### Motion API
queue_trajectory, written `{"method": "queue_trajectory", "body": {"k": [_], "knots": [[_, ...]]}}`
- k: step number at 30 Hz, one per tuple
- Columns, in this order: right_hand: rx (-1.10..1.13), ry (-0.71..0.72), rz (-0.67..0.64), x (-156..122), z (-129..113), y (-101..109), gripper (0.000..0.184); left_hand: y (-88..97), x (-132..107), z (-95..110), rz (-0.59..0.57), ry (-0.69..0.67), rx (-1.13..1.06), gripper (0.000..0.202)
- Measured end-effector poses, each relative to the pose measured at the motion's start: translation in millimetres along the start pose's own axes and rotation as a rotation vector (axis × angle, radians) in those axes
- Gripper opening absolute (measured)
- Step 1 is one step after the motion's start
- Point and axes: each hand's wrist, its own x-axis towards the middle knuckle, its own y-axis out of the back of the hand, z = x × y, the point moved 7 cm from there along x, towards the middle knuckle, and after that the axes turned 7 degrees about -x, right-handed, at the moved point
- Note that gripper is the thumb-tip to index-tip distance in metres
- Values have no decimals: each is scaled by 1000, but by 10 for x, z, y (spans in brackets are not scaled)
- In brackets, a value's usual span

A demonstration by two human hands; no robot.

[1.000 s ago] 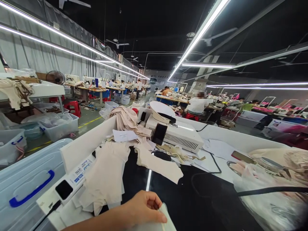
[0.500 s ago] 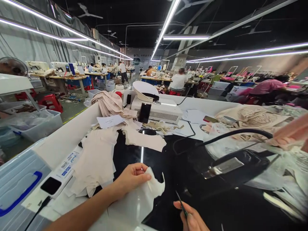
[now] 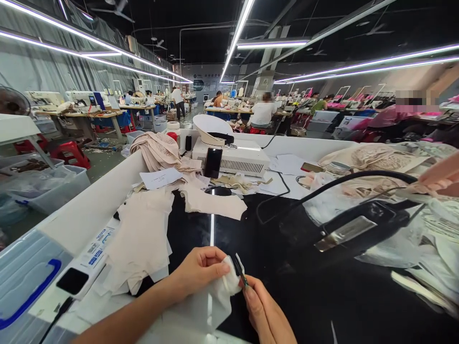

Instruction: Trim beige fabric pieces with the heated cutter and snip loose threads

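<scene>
The thumb and fingers of the left hand point(image 3: 197, 271) are closing in a pinch on the upper corner of a white fabric piece point(image 3: 211, 306). They are holding it just above the near edge of the black tabletop point(image 3: 297, 296). The rest of the cloth is draping down toward 6 o'clock. The right hand point(image 3: 267, 315) is coming in from 5 o'clock. Its fingers are gripping a pair of small black snips point(image 3: 239, 271), whose blades are pointing to 11 o'clock. The tips are touching the pinched corner right beside the left thumb.

At 10 o'clock from the hands, a stack of beige cut pieces point(image 3: 143, 241) is lying on the table. Beyond it, at 11 o'clock, a paper slip point(image 3: 160, 177) is resting against a heap of beige cloth point(image 3: 158, 150). At 12 o'clock, well apart from the hands, a dark phone point(image 3: 213, 162) is leaning upright against a white machine point(image 3: 234, 161). At 2 o'clock, a black gooseneck arm with a metal plate point(image 3: 344, 233) is reaching across the table over clear plastic bags. At the far right edge, another person's hand point(image 3: 442, 177) is showing above pale lace. At 9 o'clock, a small device with a dark screen point(image 3: 72, 281) is sitting on the white table border, just beside a bin lid with a blue handle point(image 3: 28, 298).
</scene>
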Motion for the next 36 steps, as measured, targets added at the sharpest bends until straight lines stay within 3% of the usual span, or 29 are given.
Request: {"method": "queue_trajectory", "body": {"k": [12, 36], "knots": [[14, 107, 41, -9, -129, -58, 46, 26, 15, -23, 16, -5, 14, 56], [21, 94, 46, -17, -126, -72, 41, 1, -1, 26, 14, -24, 30, 57]]}}
